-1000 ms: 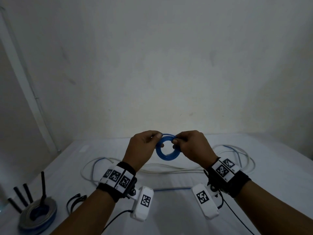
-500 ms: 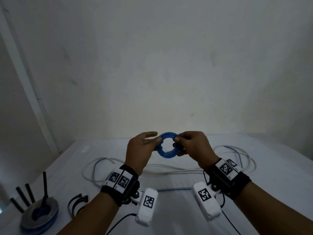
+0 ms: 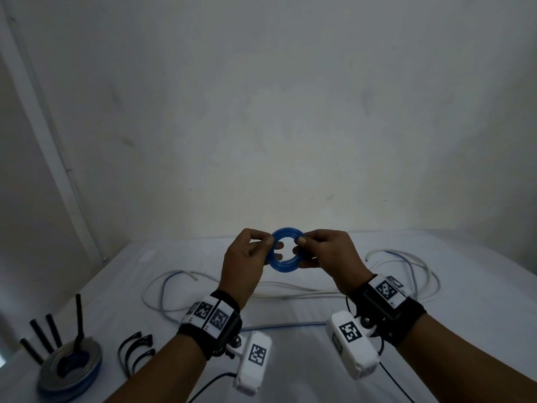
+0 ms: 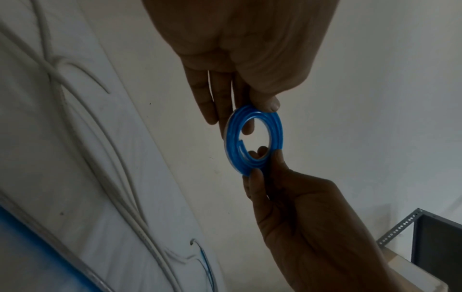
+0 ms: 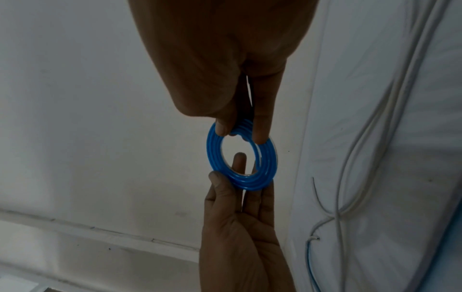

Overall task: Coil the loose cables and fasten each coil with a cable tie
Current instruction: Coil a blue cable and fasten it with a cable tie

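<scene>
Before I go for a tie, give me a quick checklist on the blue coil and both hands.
1. Small blue coiled cable held off the white table: ok.
2. Left hand pinches the coil's left side: ok.
3. Right hand pinches its right side: ok.
4. Turns lie tight and flat: ok; inner end shows loose.
5. Tie on this coil: not ok, none seen.
6. Black cable ties lie on the table near left: ok.

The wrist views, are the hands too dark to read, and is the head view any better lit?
Left wrist view: hands silhouetted against the pale wall, blue coil clear. Right wrist view: the same backlighting, coil sharp. Head view: dim, corners darkened, edges bowed.
</scene>
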